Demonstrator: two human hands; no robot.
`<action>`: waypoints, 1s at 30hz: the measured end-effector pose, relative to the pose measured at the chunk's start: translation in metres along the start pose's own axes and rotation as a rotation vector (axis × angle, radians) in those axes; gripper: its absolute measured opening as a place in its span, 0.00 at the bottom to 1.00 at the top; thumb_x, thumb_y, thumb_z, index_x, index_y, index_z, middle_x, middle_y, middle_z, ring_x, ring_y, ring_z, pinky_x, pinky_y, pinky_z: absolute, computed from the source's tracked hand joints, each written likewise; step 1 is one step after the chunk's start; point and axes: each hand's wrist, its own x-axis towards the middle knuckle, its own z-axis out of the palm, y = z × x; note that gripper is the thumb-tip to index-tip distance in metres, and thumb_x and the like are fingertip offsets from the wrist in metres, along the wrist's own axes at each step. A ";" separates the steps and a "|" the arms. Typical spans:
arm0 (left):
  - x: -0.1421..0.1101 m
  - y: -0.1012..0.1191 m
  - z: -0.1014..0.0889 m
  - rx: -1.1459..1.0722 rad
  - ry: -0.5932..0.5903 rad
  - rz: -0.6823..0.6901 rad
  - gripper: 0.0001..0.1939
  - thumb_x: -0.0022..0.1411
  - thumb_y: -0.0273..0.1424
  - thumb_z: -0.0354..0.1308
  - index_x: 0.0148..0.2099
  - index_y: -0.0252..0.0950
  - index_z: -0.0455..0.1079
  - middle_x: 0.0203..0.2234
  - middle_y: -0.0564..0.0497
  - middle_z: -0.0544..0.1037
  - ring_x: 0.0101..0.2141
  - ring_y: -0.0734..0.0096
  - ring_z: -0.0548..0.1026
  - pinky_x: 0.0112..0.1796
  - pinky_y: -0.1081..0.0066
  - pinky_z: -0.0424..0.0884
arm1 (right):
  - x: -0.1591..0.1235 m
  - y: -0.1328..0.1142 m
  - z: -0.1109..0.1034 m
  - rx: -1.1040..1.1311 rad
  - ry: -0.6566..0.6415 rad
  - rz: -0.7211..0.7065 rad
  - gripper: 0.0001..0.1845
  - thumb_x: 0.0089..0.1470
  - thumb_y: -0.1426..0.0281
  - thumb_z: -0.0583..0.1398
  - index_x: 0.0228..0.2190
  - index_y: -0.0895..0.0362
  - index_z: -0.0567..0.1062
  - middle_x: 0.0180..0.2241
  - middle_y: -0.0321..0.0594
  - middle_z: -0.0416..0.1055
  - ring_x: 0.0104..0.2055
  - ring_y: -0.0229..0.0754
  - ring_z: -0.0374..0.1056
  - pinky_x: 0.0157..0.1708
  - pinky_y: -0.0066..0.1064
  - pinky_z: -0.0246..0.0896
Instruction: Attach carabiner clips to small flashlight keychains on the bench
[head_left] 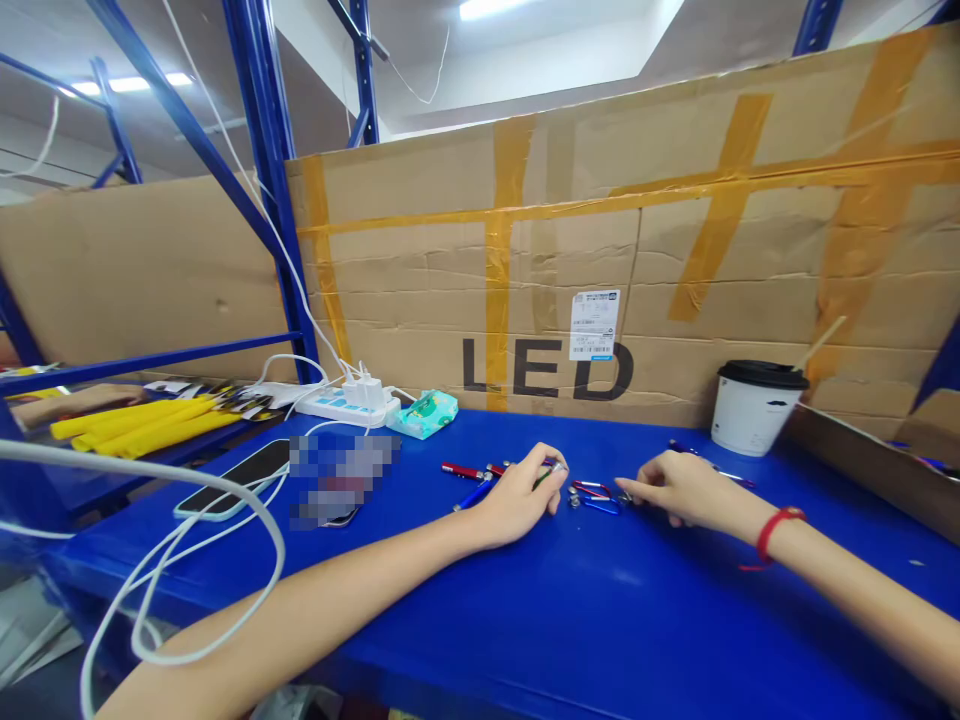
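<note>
My left hand (523,495) is closed around a small green thing with a silvery end (553,470), mostly hidden by the fingers. Just left of that hand, a red penlight-like tube (462,470) and a blue tube (474,493) lie on the blue table. Between my hands are a red carabiner (591,488) and a blue carabiner (601,506), with small silvery pieces beside them. My right hand (679,487) has its thumb and fingers drawn together at the carabiners' right side; a small metallic piece shows at the fingertips, too small to name.
Behind the table (585,620) stands a taped cardboard sheet (420,290). A lidded paper cup (754,415) and an open carton (877,465) are at right. Left are a phone (236,478), a blurred-out item, a power strip (345,405), a tissue pack (424,413) and looping white cables (279,560).
</note>
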 end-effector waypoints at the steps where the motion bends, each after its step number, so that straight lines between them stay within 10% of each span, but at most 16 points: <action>1: 0.000 -0.001 0.000 -0.009 0.016 0.000 0.06 0.65 0.32 0.42 0.41 0.36 0.56 0.19 0.58 0.63 0.24 0.77 0.63 0.30 0.75 0.58 | 0.001 0.001 0.002 0.001 0.011 -0.004 0.24 0.52 0.54 0.51 0.18 0.58 0.69 0.15 0.37 0.69 0.17 0.37 0.67 0.20 0.25 0.56; 30: -0.002 -0.004 0.002 0.042 0.049 0.073 0.09 0.65 0.37 0.39 0.41 0.37 0.53 0.16 0.60 0.65 0.21 0.77 0.64 0.28 0.76 0.59 | -0.015 -0.030 0.014 0.107 0.215 -0.468 0.10 0.51 0.71 0.52 0.34 0.52 0.72 0.34 0.35 0.70 0.24 0.33 0.63 0.27 0.27 0.57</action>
